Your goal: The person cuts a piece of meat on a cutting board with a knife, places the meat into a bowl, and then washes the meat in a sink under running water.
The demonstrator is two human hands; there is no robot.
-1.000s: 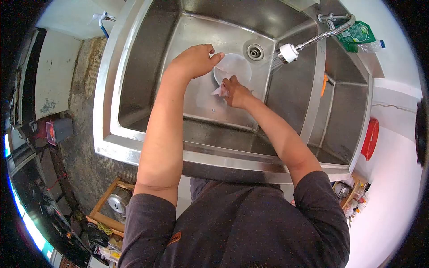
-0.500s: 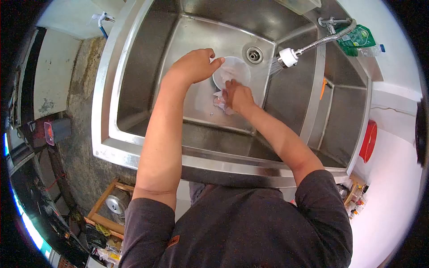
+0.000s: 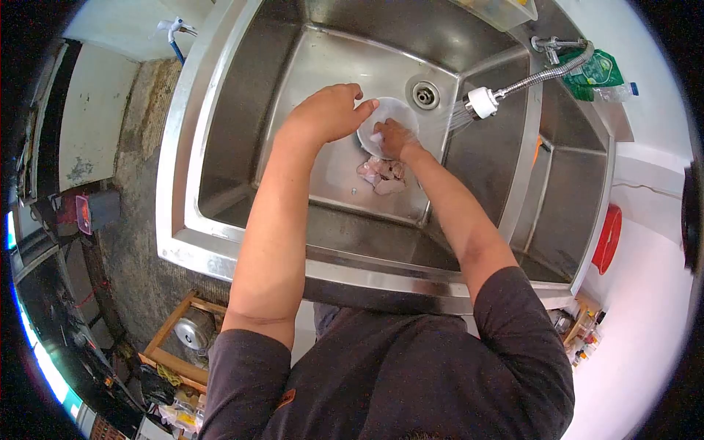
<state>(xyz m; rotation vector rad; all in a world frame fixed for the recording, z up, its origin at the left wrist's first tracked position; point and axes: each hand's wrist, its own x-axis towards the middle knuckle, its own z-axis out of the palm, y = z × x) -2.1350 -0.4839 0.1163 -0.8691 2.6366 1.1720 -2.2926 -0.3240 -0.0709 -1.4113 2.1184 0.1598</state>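
Note:
A white, translucent bowl [image 3: 372,147] sits in the steel sink, left of and below the drain. My right hand [image 3: 396,138] is inside it, fingers curled round a pale piece of raw meat [image 3: 377,138]. My left hand [image 3: 331,114] is at the bowl's upper left edge with thumb and fingers apart, holding nothing. Several pink raw meat pieces [image 3: 381,174] lie on the sink floor just below the bowl. Water sprays from the white tap head [image 3: 481,103] toward the bowl.
The steel sink [image 3: 293,254] has a drain [image 3: 425,94] and a narrower basin on the right. A clear container [image 3: 506,13] stands at its top edge. A green pouch [image 3: 598,70] and a clear bottle [image 3: 616,92] lie behind the tap hose [image 3: 546,73].
My right hand has moved up from the meat pile into the bowl with a piece. The pile is now uncovered. The view has shifted slightly.

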